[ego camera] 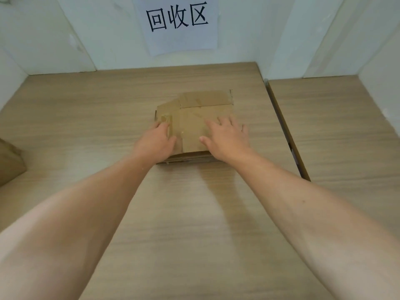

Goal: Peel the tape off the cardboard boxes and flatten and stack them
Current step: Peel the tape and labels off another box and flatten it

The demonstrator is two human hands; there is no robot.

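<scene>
Fingers (pixel 231 124) of right hand (pixel 226 139) spread flat atop flattened cardboard stack (pixel 194 113) on wood surface (pixel 97 126) — left hand (pixel 154 142), fingers (pixel 163 127) together, presses its near-left edge; stack lies under both hands, approx. equidistant.

This is a recycling corner in a plain indoor room. A paper sign (pixel 177 24) at 12 o'clock on the white wall (pixel 104 35) reads 回收区, "recycling area". Below it, a wood-grain tabletop (pixel 86 109) carries a stack of flattened cardboard boxes (pixel 194 113) at its middle. Another brown cardboard piece (pixel 9 161) lies at 9 o'clock. A cardboard sheet (pixel 287 135) stands on edge at 3 o'clock, in the gap beside a second tabletop (pixel 337 131).
</scene>
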